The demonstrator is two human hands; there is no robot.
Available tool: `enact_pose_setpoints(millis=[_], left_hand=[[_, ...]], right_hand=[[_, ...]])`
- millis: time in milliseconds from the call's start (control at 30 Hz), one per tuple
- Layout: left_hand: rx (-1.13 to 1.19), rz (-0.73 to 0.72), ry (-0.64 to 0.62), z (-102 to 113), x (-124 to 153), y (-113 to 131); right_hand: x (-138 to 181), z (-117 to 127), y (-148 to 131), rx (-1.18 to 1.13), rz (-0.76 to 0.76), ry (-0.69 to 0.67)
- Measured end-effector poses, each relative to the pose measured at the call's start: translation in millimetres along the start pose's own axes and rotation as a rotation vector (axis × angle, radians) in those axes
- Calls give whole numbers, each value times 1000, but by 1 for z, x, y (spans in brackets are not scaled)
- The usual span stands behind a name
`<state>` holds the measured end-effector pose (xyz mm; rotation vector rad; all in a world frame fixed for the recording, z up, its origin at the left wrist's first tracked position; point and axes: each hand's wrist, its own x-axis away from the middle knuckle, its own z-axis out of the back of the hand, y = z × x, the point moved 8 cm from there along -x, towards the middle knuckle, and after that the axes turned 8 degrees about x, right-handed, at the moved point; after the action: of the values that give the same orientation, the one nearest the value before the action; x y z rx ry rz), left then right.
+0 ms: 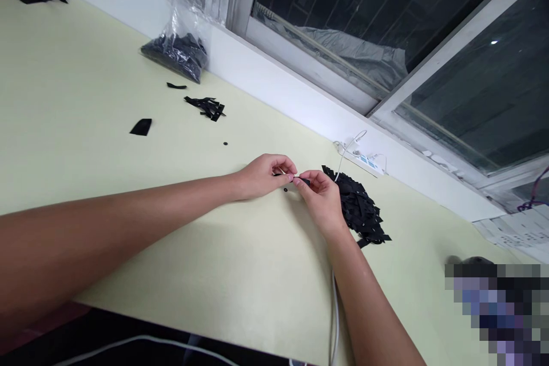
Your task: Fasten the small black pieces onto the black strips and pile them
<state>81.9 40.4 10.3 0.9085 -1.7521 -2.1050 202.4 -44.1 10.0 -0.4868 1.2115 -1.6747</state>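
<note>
My left hand (268, 176) and my right hand (322, 199) meet above the table, fingertips almost touching. Both are closed in a pinch on a small black strip (305, 181), which is mostly covered by the fingers. Something thin and pale shows by the left fingers, too small to name. Just below the fingertips lies a small black disc (285, 189). Close beside my right hand is a heap of black strips (362, 209), partly hidden behind the hand and wrist.
On the pale yellow table (240, 251) lie another disc (225, 143), a black patch (141, 127), a small pile of strips (208, 107) and a clear bag (182, 40) of dark pieces. A power strip (364, 160) sits by the wall; a white cable (335, 320) runs under my right forearm.
</note>
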Motion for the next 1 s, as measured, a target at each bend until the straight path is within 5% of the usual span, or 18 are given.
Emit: enact_pose_setpoints(millis=[500, 1000], left_hand=[[62, 39, 50, 0, 0, 0], [102, 49, 83, 3, 0, -3]], right_hand=[[4, -2, -9, 200, 67, -42], [0, -7, 9, -195, -114, -60]])
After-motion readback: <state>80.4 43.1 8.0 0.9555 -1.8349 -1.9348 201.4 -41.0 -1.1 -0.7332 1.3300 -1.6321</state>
